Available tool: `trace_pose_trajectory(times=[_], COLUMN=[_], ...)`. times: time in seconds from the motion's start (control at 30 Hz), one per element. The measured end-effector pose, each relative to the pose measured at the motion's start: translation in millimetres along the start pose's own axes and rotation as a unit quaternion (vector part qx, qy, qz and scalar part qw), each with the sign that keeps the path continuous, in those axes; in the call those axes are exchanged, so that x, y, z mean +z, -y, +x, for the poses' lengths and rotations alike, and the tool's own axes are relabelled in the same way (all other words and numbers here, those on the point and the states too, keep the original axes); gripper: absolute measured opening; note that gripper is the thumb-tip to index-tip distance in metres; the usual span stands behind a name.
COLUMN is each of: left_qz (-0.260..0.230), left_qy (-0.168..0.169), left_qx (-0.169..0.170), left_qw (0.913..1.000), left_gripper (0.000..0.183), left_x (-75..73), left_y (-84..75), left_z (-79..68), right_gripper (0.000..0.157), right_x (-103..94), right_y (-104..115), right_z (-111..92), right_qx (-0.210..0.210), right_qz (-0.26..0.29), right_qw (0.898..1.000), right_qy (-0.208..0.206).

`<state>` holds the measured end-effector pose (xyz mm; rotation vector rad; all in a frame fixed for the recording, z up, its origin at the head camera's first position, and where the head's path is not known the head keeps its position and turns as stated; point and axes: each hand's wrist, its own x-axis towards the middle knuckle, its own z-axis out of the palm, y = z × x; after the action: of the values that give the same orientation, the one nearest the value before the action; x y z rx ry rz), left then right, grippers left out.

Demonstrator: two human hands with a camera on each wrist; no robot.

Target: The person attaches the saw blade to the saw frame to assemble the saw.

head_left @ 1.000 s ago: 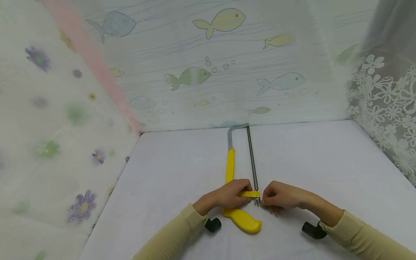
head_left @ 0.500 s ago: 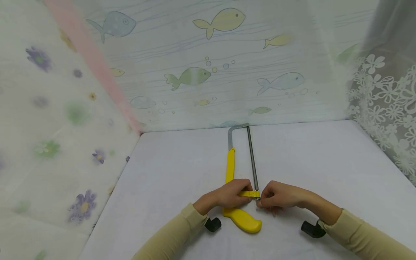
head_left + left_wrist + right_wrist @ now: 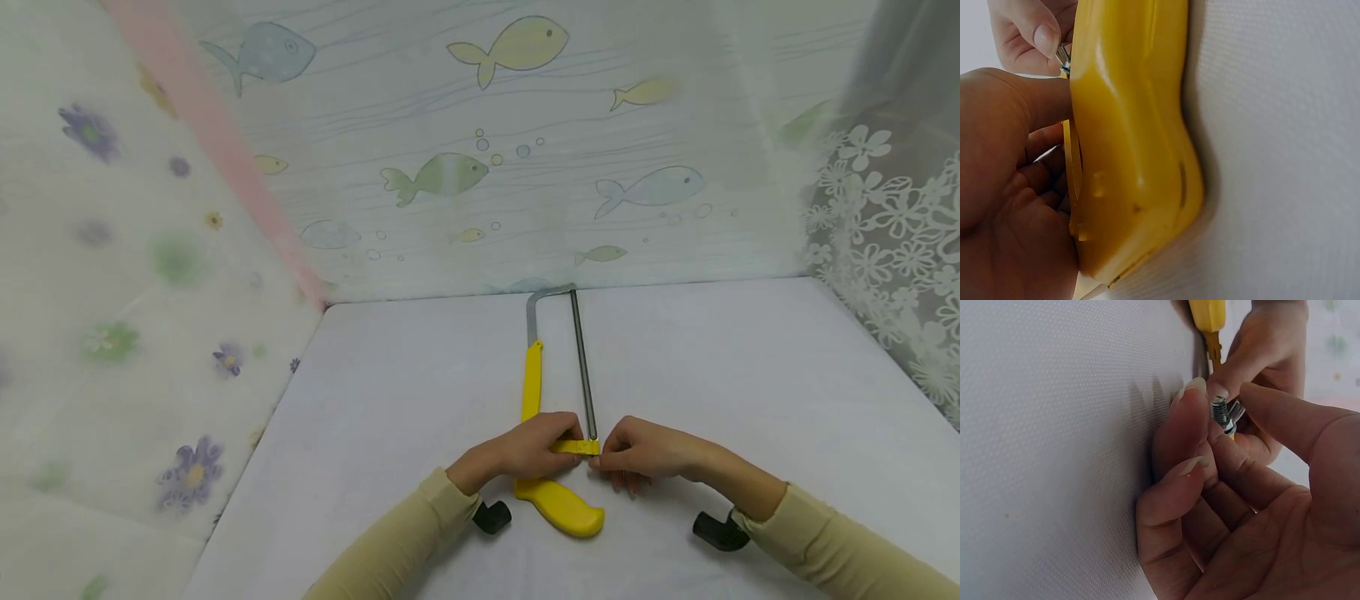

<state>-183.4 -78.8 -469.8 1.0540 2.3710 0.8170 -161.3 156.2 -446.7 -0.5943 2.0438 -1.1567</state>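
A hacksaw (image 3: pixel 532 379) with a yellow handle and grey metal front lies on the white tabletop in the head view. Its narrow blade side (image 3: pixel 582 367) runs along the right. My left hand (image 3: pixel 536 446) grips the yellow frame above the handle, its thumb by the short yellow crosspiece (image 3: pixel 576 447). At the crosspiece's end, my right hand (image 3: pixel 652 450) pinches a small metal wing nut (image 3: pixel 1235 412) between thumb and index finger. A threaded bolt end (image 3: pixel 1219 410) sticks out beside it in the right wrist view. The handle (image 3: pixel 1129 125) fills the middle of the left wrist view.
White cloth covers the table (image 3: pixel 405 367). A fish-print curtain (image 3: pixel 450 108) hangs behind its far edge, a floral sheet (image 3: pixel 135 333) on the left and lace (image 3: pixel 892 233) on the right. Black wrist cameras (image 3: pixel 720 532) sit under both sleeves.
My right thumb and fingers have shifted slightly left, over the wing nut, which they now cover in the head view. The left hand and hacksaw stay in place.
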Motion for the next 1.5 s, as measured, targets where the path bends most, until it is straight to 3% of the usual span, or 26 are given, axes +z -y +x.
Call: trace_pose_trajectory(times=[0.6,0.93,1.5], left_qz=[0.005,0.003,-0.001], left_qy=[0.002,0.003,0.002], left_qx=[-0.001,-0.015,-0.016], left_qw=[1.0000,0.9999,0.9999], left_gripper=[0.014,0.014,0.014], left_x=[0.9,1.0,0.5], left_y=[0.4,0.7,-0.4], left_z=[0.6,1.6,0.4], right_gripper=[0.037,0.024,0.017], right_x=[-3.3,-6.3,-1.4], right_y=[0.4,-3.8,-2.2], right_z=[-3.9,-6.8,-3.9], right_qx=[0.006,-0.001,-0.007], right_qz=[-0.003,0.004,0.008], right_qw=[1.000,1.000,1.000], right_qy=[0.003,0.008,0.007])
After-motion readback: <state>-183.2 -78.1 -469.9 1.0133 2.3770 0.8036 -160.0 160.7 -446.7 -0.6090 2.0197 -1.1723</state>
